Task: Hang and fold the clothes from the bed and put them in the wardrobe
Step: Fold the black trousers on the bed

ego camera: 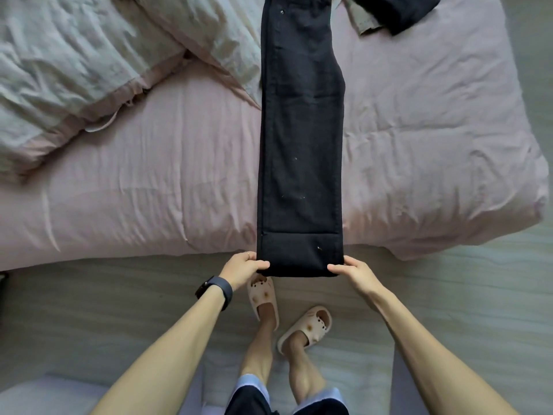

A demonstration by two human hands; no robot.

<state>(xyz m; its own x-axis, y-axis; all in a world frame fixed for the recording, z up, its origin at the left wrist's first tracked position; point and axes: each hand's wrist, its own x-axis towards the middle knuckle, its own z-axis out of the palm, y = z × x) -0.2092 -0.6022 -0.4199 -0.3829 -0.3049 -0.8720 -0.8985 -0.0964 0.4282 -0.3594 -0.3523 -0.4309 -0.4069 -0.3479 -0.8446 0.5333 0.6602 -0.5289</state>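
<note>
Black trousers [300, 139] lie lengthwise across the pink bed [149, 190], folded leg on leg, with the hems hanging just past the near edge. My left hand [244, 266] pinches the left corner of the hem. My right hand [351, 272] pinches the right corner. Both hands hold the hem slightly off the mattress edge. The waist end runs out of view at the top.
A crumpled grey-and-pink duvet [89, 64] is heaped at the upper left of the bed. Another dark garment [398, 10] on a beige cloth lies at the top right. Grey wood-look floor [89, 310] lies below, with my feet in beige slippers [264, 298] by the bed.
</note>
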